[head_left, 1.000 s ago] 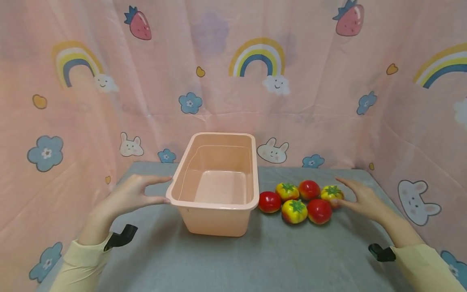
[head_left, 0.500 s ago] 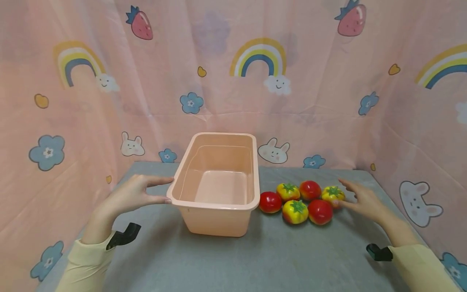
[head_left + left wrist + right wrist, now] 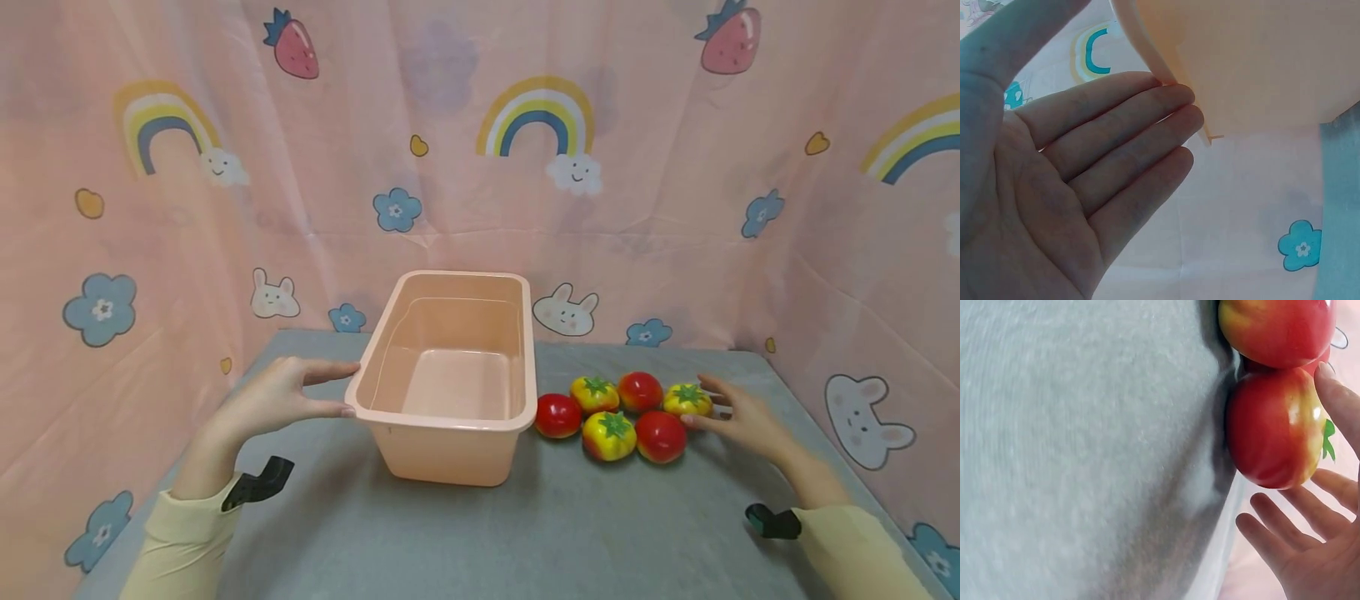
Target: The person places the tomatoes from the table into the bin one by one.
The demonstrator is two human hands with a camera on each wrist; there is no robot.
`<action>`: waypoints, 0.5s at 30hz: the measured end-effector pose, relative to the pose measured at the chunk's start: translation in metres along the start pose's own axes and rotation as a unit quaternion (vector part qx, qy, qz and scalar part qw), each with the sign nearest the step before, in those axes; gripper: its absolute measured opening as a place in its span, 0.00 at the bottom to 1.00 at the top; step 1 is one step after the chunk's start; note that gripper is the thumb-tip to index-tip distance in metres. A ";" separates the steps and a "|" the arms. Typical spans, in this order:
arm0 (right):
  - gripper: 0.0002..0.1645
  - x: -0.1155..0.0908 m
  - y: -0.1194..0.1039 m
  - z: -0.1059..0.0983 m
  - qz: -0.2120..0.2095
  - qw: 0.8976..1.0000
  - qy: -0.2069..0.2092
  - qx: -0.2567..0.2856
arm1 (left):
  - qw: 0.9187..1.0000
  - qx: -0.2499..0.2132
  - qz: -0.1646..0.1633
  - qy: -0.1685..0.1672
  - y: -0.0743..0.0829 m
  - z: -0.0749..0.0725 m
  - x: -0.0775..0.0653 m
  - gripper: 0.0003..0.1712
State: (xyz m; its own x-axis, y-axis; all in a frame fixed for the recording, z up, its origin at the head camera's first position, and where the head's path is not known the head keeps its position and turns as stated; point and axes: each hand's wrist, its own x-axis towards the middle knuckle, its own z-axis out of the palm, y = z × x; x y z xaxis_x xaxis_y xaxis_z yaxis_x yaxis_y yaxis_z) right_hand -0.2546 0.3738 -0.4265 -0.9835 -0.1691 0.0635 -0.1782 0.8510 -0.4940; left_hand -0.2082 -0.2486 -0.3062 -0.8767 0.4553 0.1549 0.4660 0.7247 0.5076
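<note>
My left hand (image 3: 273, 400) is at the left rim of a peach-coloured plastic tub (image 3: 442, 454). Its thumb and index tip are right at the rim; in the left wrist view the straight fingers (image 3: 1129, 144) reach the tub's edge. My right hand (image 3: 742, 425) is around the right side of a yellow-and-red toy tomato (image 3: 686, 398) with a green leafy top. In the right wrist view, thumb and spread fingers (image 3: 1285, 519) lie on opposite sides of this tomato (image 3: 1272, 428), not curled tightly.
Beside the tub's right wall lie two more yellow toy tomatoes (image 3: 609, 436) and several glossy red round fruits (image 3: 661, 437), close together. Everything stands on a grey table (image 3: 450, 542). A pink printed curtain (image 3: 330, 150) hangs behind and at both sides.
The right hand has drawn slightly inward, its index finger and thumb coming nearer the rightmost yellow tomato. The left hand stays at the tub's rim. The head view has shifted slightly.
</note>
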 end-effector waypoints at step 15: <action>0.55 0.002 0.004 0.007 0.033 0.999 -0.014 0.034 | 0.999 -0.036 -0.005 -0.003 -0.005 0.002 0.001 0.39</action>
State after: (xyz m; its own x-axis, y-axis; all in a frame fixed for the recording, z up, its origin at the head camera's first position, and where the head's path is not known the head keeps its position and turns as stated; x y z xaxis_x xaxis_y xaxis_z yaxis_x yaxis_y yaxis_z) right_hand -0.2566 0.3729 -0.4345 -0.9916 -0.1292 0.0051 -0.1104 0.8255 -0.5535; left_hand -0.2108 -0.2506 -0.3102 -0.8804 0.4517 0.1448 0.4476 0.6901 0.5687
